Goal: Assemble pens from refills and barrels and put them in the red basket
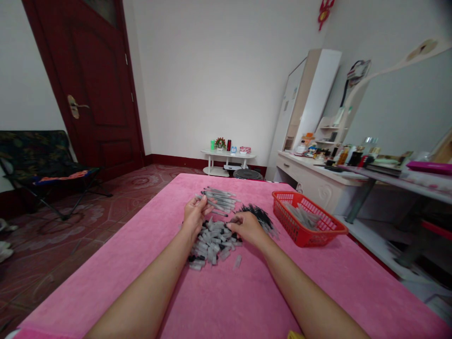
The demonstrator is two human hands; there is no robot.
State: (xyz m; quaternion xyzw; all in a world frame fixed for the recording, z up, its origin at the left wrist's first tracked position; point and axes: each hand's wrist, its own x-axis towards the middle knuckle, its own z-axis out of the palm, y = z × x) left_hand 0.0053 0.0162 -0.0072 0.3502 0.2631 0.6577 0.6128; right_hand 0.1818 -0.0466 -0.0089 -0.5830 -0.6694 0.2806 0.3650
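My left hand [195, 215] is closed in a pinch around a slim clear pen [198, 196], above the left edge of a heap of pen caps [213, 245]. The caps are clear, with black parts among them. At the heap's upper right, my right hand [247, 228] has its thumb and fingers pressed together; what sits between them is too small to make out. Just beyond the hands lies a row of clear pens [221, 197] with dark ends. Thin black-tipped refills [259, 214] are bunched behind my right hand, which partly hides them.
A red plastic basket [300, 235] holding clear pen barrels [304, 216] stands to the right on the pink cloth [226, 301]. One cap lies apart, nearer to me. Beyond the table are a low white stand [229, 153], a dressing table [318, 174] and a folding chair [45, 165].
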